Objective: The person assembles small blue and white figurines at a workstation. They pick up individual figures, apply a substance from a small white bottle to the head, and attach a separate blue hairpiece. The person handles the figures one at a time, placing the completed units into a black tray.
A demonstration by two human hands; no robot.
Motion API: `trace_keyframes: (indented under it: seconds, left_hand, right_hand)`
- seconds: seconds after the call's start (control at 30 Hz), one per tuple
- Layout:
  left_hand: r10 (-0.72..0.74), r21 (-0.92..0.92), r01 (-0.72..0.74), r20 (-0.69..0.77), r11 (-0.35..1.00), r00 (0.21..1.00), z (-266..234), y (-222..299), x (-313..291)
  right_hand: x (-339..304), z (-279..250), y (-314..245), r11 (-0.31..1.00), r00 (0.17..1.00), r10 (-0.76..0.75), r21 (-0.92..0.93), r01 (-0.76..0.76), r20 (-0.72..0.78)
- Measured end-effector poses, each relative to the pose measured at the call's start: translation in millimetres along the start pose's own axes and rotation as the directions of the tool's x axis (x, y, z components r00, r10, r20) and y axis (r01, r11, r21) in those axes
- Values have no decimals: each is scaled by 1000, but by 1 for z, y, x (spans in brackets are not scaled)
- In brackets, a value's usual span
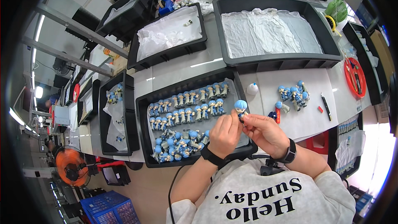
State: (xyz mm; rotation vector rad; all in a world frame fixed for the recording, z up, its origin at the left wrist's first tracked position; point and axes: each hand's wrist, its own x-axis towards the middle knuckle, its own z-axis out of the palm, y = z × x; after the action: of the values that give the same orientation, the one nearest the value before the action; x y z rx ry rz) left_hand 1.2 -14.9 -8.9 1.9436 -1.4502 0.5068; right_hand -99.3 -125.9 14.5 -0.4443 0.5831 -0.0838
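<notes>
Blue-haired figurine (240,106), one: I see it upright between the two hands, its head clear above the fingertips, its lower body partly covered by them. Left hand (225,135), one: fingers curled narrow, pinching the figurine's left side. Right hand (265,133), one: thumb and fingers drawn close together, gripping its right side.

Left of and beneath the left hand, I list a black tray (141,135): standing rows of similar figures (188,115), plus a loose heap (178,145) nearest the wrist. Just beyond the hands, a small white bottle (252,88). Right of the right hand, a white sheet (304,124) bearing a cluster of figures (296,96), a black pen-shaped tool (326,107) and a small red piece (320,109). Farther right, a red basket (355,79) with slender tools. Well beyond the hands, a large black tray (286,61), white-lined.
</notes>
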Motion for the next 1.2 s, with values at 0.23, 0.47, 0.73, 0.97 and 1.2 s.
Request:
trace_keyframes:
  seconds: [0.23,0.47,0.73,0.97,1.2]
  left_hand:
    - [13,-38,-12,22,999,1000,2,-2,-2]
    - [-11,-88,13,29,996,1000,2,-2,-2]
    - [-42,-128,49,55,991,998,2,-1,0]
    - [-63,-138,73,80,988,995,3,0,0]
    - [-72,-139,82,81,987,994,5,-1,-2]
  right_hand:
    - [0,-1,1,1000,1000,3,8,-3,-12]
    - [1,-2,2,1000,1000,5,16,-5,-17]
    - [3,-5,2,1000,999,-25,3,25,-19]
    - [4,-5,2,1000,999,-20,0,20,-45]
    - [5,-7,2,1000,999,-12,14,13,-39]
